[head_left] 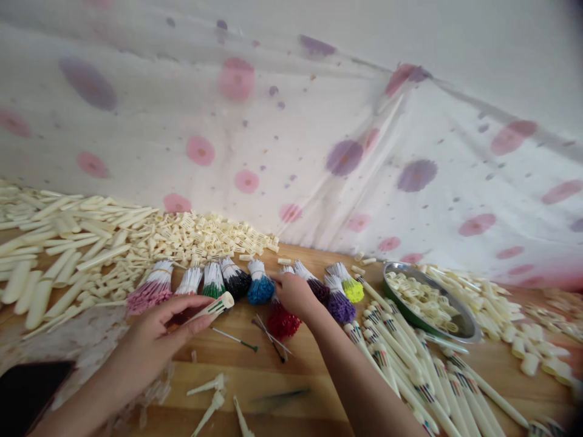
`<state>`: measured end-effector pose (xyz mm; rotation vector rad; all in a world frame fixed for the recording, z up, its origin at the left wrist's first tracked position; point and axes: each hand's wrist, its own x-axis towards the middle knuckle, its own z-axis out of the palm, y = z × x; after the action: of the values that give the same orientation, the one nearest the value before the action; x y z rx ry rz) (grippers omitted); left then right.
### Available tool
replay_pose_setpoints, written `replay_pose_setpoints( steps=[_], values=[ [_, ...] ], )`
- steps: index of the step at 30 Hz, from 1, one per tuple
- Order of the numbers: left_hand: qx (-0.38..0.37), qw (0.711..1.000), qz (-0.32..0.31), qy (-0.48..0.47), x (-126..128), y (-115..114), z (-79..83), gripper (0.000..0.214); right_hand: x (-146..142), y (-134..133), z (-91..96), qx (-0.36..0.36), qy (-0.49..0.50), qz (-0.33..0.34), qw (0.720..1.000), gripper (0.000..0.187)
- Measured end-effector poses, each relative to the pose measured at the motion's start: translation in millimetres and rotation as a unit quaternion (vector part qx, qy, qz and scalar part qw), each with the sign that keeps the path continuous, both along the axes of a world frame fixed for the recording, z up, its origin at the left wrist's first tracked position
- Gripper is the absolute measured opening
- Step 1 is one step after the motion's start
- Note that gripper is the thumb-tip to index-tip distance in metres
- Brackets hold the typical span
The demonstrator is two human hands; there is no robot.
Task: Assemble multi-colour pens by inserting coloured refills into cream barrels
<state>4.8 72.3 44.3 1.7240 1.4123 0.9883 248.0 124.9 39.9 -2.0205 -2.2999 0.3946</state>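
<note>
My left hand [157, 340] is closed round a cream plastic tube [213, 307] that points up and to the right. My right hand [295, 294] reaches to the row of bundled thin sticks with coloured tips. Its fingers are curled at the top of the red bundle [283, 321], beside the blue bundle [260, 285]; what they pinch is hidden. Pink [150, 290], green [213, 281], black [235, 279], purple [339, 301] and yellow [350, 286] bundles lie in the same row on the wooden table [237, 364].
Heaps of cream tubes [54, 243] and small cream clips [200, 233] cover the left. A metal bowl [469, 328] of clips stands at right, with filled tubes [410, 370] in front. Loose sticks [268, 337] and tube parts [207, 394] lie near the front edge. A flowered cloth [291, 121] hangs behind.
</note>
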Motion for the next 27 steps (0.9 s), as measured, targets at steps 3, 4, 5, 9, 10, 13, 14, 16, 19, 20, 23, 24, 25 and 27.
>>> replay_pose_setpoints(
  steps=[3,4,5,9,10,13,14,16,19,20,23,24,25,27],
  values=[
    [0.002,1.000,0.000,0.007,0,0,0.9,0.031,-8,-2,3.6,0.001,-0.063,-0.007,0.998,0.024],
    [0.003,1.000,0.002,0.007,-1,0,0.7,0.031,-11,-3,4.7,0.002,-0.081,-0.009,0.997,0.024],
    [0.004,1.000,0.002,0.005,-2,1,0.2,0.031,-13,-5,5.7,0.004,-0.096,-0.009,0.995,0.023],
    [-0.026,0.999,-0.006,-0.022,-1,2,-6.2,0.031,-21,-11,8.4,0.011,-0.131,0.005,0.991,0.022],
    [-0.046,0.998,-0.008,-0.040,2,1,-9.0,0.031,-22,-13,8.9,0.012,-0.135,0.009,0.991,0.022],
    [-0.131,0.980,-0.017,-0.146,23,-2,-19.2,0.035,-22,-14,11.3,0.010,-0.139,0.012,0.990,0.021],
    [-0.166,0.967,-0.034,-0.191,33,-2,-22.2,0.037,-21,-14,12.2,0.009,-0.139,0.010,0.990,0.021],
    [-0.178,0.958,-0.047,-0.219,55,-1,-26.6,0.041,-19,-13,13.6,0.010,-0.135,0.002,0.991,0.021],
    [-0.180,0.950,-0.065,-0.246,82,8,-28.9,0.040,-15,-12,13.2,0.019,-0.124,-0.012,0.992,0.021],
    [-0.178,0.948,-0.071,-0.252,88,12,-29.2,0.041,-14,-13,12.4,0.024,-0.119,-0.018,0.992,0.020],
    [-0.163,0.948,-0.072,-0.264,96,22,-31.6,0.042,-14,-19,10.5,0.042,-0.103,-0.041,0.993,0.016],
    [-0.157,0.949,-0.070,-0.264,97,24,-33.0,0.042,-14,-24,10.8,0.049,-0.095,-0.048,0.993,0.016],
    [-0.151,0.951,-0.068,-0.262,96,26,-34.4,0.042,-13,-29,11.8,0.057,-0.087,-0.055,0.993,0.016],
    [-0.142,0.954,-0.067,-0.255,93,26,-36.6,0.042,-8,-42,16.3,0.075,-0.066,-0.067,0.993,0.018]
  ],
)
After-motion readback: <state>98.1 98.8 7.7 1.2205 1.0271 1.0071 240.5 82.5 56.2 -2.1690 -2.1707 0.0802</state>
